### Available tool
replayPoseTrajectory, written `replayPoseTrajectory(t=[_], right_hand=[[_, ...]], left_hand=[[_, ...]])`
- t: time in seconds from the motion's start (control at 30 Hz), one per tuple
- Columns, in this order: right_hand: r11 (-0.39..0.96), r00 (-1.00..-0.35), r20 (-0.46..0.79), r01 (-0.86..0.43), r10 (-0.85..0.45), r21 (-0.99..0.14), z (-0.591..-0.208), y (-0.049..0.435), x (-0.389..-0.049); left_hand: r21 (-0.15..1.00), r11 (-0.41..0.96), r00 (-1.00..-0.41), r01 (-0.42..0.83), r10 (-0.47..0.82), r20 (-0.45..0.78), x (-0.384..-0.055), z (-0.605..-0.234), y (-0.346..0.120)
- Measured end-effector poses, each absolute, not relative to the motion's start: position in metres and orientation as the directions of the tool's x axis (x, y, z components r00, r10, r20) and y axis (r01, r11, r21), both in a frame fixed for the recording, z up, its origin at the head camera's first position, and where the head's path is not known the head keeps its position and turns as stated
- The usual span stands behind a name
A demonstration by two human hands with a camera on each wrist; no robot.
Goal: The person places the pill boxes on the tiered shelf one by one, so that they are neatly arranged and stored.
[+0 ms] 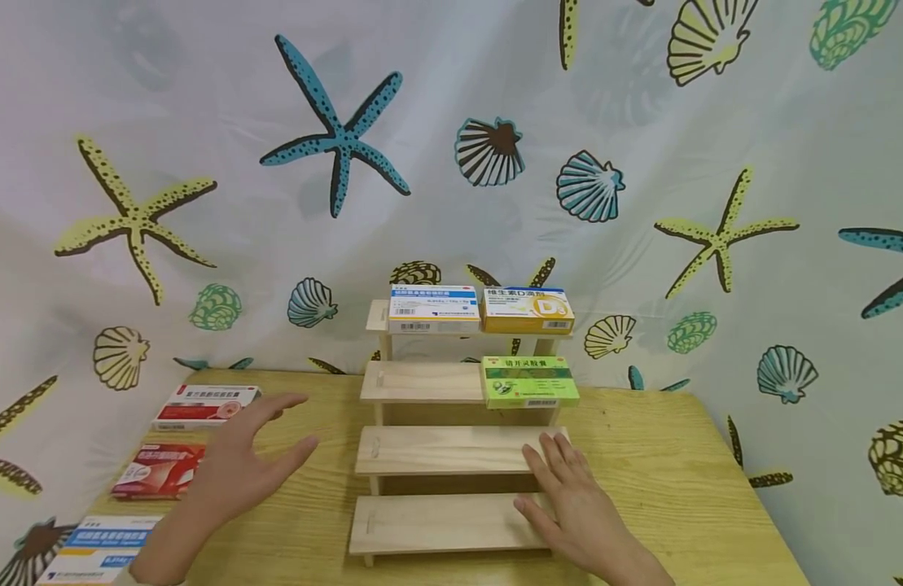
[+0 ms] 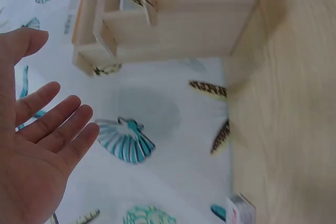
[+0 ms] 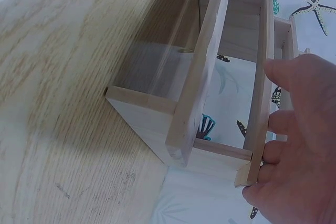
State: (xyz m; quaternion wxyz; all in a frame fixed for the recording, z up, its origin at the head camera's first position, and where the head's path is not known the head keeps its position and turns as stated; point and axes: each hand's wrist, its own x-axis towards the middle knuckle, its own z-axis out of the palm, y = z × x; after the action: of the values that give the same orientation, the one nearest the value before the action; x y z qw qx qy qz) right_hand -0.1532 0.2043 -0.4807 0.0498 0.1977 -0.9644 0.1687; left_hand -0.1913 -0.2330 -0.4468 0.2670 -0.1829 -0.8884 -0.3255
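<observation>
My left hand [image 1: 234,460] hovers between the medicine boxes on the left and a stepped wooden rack [image 1: 422,521]. Its thumb and fingers are spread, and the left wrist view shows nothing in the palm [image 2: 31,171]. Near it lie a white-and-red box [image 1: 198,407], a red box [image 1: 154,476] and a blue-and-white box [image 1: 92,553]. My right hand [image 1: 568,505] is at the right end of the rack's lower steps, fingers extended over the second step from the bottom. In the right wrist view its fingertips [image 3: 275,150] meet a board's edge; whether they press is unclear.
The rack's top step bears a blue-and-white box [image 1: 432,311] and a yellow-and-white vitamin D box [image 1: 528,313]. A green box [image 1: 530,384] stands on the step below, at the right. Behind the wooden table [image 1: 678,488] hangs a cloth [image 1: 451,228] printed with shells and starfish.
</observation>
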Motion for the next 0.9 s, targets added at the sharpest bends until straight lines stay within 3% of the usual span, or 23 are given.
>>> replayPoseTrajectory(t=[0.2,0.5,0.73,0.9], right_hand=[[0.869,-0.915,0.168,-0.401,-0.366,-0.29,-0.482,0.206,-0.153],[0.866,-0.914,0.17,-0.404,-0.369,-0.294,-0.481,0.205,-0.152],[0.868,-0.917,0.161,-0.397,-0.364,-0.299,-0.481,0.205,-0.152],[0.87,-0.921,0.139,-0.39,-0.364,-0.301,-0.482,0.205,-0.152]], left_hand=[[0.524,0.758,-0.836,0.389,0.052,0.546,-0.175,-0.465,-0.274],[0.566,0.819,-0.926,0.096,-0.135,0.353,-0.155,-0.49,-0.336],[0.555,0.826,-0.941,-0.099,-0.259,0.219,-0.143,-0.508,-0.36],[0.524,0.8,-0.95,-0.291,-0.306,-0.06,-0.142,-0.524,-0.387]])
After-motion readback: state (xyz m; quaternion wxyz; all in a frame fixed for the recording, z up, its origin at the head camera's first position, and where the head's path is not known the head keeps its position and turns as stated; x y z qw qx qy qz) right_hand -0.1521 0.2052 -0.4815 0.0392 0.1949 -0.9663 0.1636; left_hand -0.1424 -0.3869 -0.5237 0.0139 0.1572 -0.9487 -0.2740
